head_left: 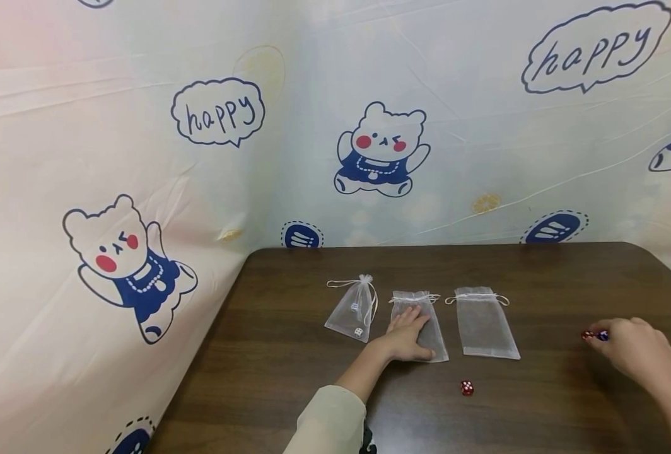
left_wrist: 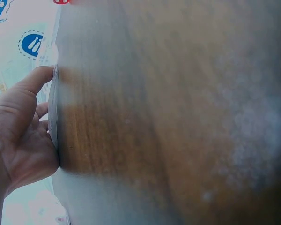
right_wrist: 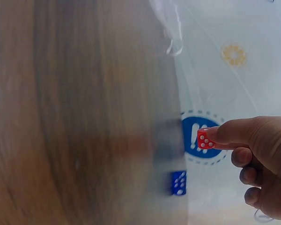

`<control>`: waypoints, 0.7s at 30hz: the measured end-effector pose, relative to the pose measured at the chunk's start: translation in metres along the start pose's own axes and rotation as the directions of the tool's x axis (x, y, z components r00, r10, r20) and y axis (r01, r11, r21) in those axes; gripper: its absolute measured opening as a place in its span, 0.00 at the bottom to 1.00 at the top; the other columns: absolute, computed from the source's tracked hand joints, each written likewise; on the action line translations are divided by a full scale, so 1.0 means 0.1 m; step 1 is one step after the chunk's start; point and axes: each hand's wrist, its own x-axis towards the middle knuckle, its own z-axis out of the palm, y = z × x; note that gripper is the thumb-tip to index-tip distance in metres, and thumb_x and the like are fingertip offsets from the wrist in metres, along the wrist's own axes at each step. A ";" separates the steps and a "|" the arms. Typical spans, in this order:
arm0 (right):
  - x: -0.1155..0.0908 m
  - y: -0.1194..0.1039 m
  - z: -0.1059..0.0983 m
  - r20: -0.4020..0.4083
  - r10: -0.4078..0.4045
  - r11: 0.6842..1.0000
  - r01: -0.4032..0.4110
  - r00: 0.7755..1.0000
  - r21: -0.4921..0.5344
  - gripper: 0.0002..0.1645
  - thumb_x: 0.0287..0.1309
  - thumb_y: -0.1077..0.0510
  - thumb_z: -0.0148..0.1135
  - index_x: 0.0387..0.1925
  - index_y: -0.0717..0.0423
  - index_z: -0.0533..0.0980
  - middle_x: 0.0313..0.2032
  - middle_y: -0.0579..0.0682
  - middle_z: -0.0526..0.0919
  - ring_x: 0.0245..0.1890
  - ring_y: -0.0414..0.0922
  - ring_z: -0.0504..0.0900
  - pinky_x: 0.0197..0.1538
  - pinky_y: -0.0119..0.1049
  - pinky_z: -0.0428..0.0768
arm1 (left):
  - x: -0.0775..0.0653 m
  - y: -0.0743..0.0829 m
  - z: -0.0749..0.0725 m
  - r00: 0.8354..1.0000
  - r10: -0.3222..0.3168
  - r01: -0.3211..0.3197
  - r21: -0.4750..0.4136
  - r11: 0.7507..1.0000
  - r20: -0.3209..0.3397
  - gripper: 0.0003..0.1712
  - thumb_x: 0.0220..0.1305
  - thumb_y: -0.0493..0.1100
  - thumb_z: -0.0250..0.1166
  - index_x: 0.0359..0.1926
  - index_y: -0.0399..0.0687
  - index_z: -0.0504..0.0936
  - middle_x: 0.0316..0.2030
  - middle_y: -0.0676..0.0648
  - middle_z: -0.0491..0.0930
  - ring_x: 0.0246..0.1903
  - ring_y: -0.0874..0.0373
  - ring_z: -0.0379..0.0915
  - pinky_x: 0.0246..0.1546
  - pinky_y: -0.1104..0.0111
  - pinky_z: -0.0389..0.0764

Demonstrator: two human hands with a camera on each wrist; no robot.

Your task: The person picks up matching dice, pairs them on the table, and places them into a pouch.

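My left hand (head_left: 408, 334) rests with spread fingers on the middle white mesh drawstring bag (head_left: 437, 337), which lies flat on the table. To the right, my right hand (head_left: 642, 353) pinches a red die (right_wrist: 205, 139) between thumb and forefinger; its other fingers are curled in. A blue die (right_wrist: 179, 183) sits on the table close to that hand. Another red die (head_left: 466, 388) lies in front of the bags, between the two hands.
Left of the middle bag is a cinched mesh bag (head_left: 344, 315) holding two white dice. A flat mesh bag (head_left: 485, 328) lies to the right. The dark wooden table (head_left: 267, 353) meets a printed cloth (head_left: 290, 157) at its left and far edges.
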 end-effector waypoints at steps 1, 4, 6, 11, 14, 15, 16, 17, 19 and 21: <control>0.00 -0.04 -0.01 -0.009 -0.007 1.000 0.007 1.000 -0.002 0.10 0.47 0.57 0.66 0.28 0.62 0.81 0.25 0.57 0.81 0.27 0.58 0.73 0.29 0.56 0.69 | 0.00 0.00 0.00 1.000 0.000 0.000 0.000 1.000 0.000 0.43 0.54 0.52 0.64 0.68 0.48 0.58 0.70 0.47 0.46 0.69 0.55 0.36 0.66 0.61 0.41; 0.00 -0.16 -0.05 -0.038 -0.040 0.999 0.040 0.999 0.002 0.10 0.45 0.58 0.67 0.28 0.62 0.81 0.24 0.55 0.81 0.26 0.56 0.72 0.28 0.54 0.69 | 0.00 0.00 0.00 1.000 0.003 -0.003 0.004 1.000 -0.005 0.43 0.54 0.53 0.64 0.68 0.48 0.58 0.70 0.46 0.46 0.69 0.55 0.36 0.66 0.61 0.41; -0.01 -0.24 -0.07 -0.071 -0.074 0.997 0.075 0.995 0.004 0.10 0.44 0.58 0.67 0.28 0.62 0.81 0.24 0.54 0.81 0.25 0.55 0.72 0.28 0.53 0.70 | 0.00 0.00 0.00 1.000 0.005 -0.005 0.007 1.000 -0.008 0.43 0.54 0.53 0.64 0.68 0.48 0.58 0.70 0.46 0.46 0.69 0.55 0.36 0.66 0.61 0.41; -0.01 -0.41 -0.11 -0.164 -0.152 0.988 0.153 0.975 -0.006 0.09 0.40 0.58 0.69 0.26 0.60 0.82 0.26 0.56 0.82 0.25 0.54 0.72 0.27 0.52 0.70 | 0.00 0.00 0.00 1.000 0.010 -0.010 0.007 1.000 -0.011 0.43 0.54 0.53 0.64 0.68 0.48 0.58 0.70 0.46 0.46 0.69 0.54 0.36 0.66 0.61 0.41; -0.01 -0.51 -0.13 -0.210 -0.192 0.981 0.194 0.959 -0.012 0.09 0.38 0.58 0.71 0.25 0.58 0.82 0.25 0.55 0.81 0.24 0.53 0.72 0.26 0.50 0.70 | 0.00 0.00 0.00 1.000 0.011 -0.011 0.005 1.000 -0.011 0.43 0.54 0.53 0.65 0.68 0.48 0.58 0.70 0.46 0.47 0.69 0.54 0.36 0.66 0.61 0.41; -0.01 -0.55 -0.14 -0.223 -0.207 0.978 0.210 0.953 -0.012 0.09 0.37 0.58 0.71 0.25 0.58 0.82 0.24 0.54 0.81 0.23 0.53 0.72 0.26 0.50 0.70 | 0.00 0.00 0.00 1.000 0.011 -0.011 0.005 1.000 -0.011 0.43 0.54 0.53 0.65 0.68 0.48 0.59 0.70 0.46 0.47 0.69 0.54 0.36 0.66 0.61 0.41; -0.01 -0.58 -0.15 -0.241 -0.224 0.974 0.226 0.944 -0.017 0.09 0.36 0.58 0.71 0.25 0.57 0.82 0.23 0.53 0.80 0.23 0.52 0.72 0.25 0.49 0.69 | 0.00 0.00 0.00 1.000 0.011 -0.011 0.005 1.000 -0.011 0.43 0.54 0.53 0.64 0.68 0.48 0.59 0.70 0.46 0.47 0.69 0.54 0.36 0.66 0.61 0.41; -0.01 -0.61 -0.16 -0.256 -0.238 0.970 0.242 0.937 -0.017 0.09 0.36 0.59 0.72 0.25 0.57 0.82 0.23 0.52 0.80 0.23 0.52 0.71 0.24 0.48 0.69 | 0.00 0.00 0.00 1.000 0.011 -0.011 0.004 1.000 -0.010 0.43 0.54 0.52 0.64 0.68 0.48 0.59 0.70 0.46 0.47 0.69 0.54 0.36 0.66 0.61 0.41; -0.03 -0.69 -0.19 -0.287 -0.271 0.961 0.274 0.919 -0.030 0.09 0.34 0.58 0.72 0.24 0.56 0.82 0.22 0.49 0.80 0.22 0.50 0.71 0.23 0.46 0.68 | 0.00 0.01 0.00 1.000 0.012 -0.012 0.004 1.000 -0.012 0.43 0.54 0.52 0.65 0.68 0.48 0.59 0.70 0.46 0.47 0.69 0.54 0.37 0.66 0.61 0.41; -0.04 -0.77 -0.21 -0.311 -0.301 0.952 0.305 0.901 -0.038 0.09 0.33 0.58 0.72 0.23 0.55 0.82 0.21 0.47 0.79 0.23 0.49 0.71 0.23 0.44 0.66 | 0.00 0.00 0.00 1.000 0.011 -0.011 0.007 1.000 -0.012 0.43 0.54 0.52 0.64 0.68 0.48 0.59 0.70 0.46 0.47 0.69 0.54 0.36 0.66 0.61 0.41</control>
